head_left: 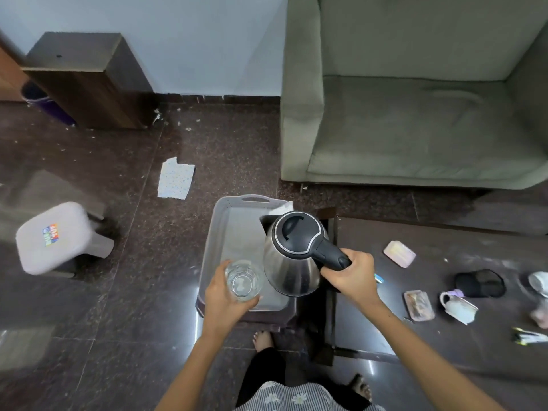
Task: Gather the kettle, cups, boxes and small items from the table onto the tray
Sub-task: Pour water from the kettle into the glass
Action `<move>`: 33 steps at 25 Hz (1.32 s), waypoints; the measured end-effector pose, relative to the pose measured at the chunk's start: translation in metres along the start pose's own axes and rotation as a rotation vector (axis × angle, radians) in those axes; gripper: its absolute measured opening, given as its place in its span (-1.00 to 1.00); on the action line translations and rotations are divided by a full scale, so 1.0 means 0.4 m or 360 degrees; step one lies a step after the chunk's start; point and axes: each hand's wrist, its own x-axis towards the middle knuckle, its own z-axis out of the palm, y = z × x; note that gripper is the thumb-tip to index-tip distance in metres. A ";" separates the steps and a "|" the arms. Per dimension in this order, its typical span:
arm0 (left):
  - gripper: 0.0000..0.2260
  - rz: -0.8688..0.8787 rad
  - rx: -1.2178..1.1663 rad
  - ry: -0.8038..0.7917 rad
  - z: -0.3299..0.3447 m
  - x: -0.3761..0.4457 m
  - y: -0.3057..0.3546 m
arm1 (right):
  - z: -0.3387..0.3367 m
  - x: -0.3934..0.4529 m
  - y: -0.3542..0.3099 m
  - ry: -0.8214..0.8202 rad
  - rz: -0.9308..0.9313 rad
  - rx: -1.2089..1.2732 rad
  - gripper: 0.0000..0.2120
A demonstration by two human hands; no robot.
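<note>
A grey plastic tray (234,209) rests on a dark stool beside the dark table (444,345). My right hand (354,277) grips the black handle of a steel kettle (289,259), which is over the tray's right side. My left hand (224,295) holds a clear glass (244,281) over the tray's near end. On the table lie a pink box (399,253), a second flat box (419,305), a white cup (458,305) on its side, a black pouch (479,283) and another cup (539,283) at the right edge.
A grey-green sofa (415,99) stands behind the table. A white plastic stool (56,237) stands on the floor at the left, with a scrap of patterned paper (175,181) behind the tray. A wooden cabinet (89,81) is at the far left. My bare feet (262,341) are near the tray.
</note>
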 end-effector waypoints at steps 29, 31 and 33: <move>-0.17 0.0210 0.0155 -0.0698 1.002 -0.310 -0.075 | -0.484 -0.424 0.814 0.0325 0.0412 -0.0172 -0.55; -0.17 0.0214 0.0168 -0.0728 1.019 -0.304 -0.079 | -0.476 -0.418 0.819 0.0313 0.0416 -0.0192 -0.55; -0.16 0.0208 0.0163 -0.0761 1.035 -0.297 -0.081 | -0.479 -0.414 0.814 0.0313 0.0402 -0.0255 -0.53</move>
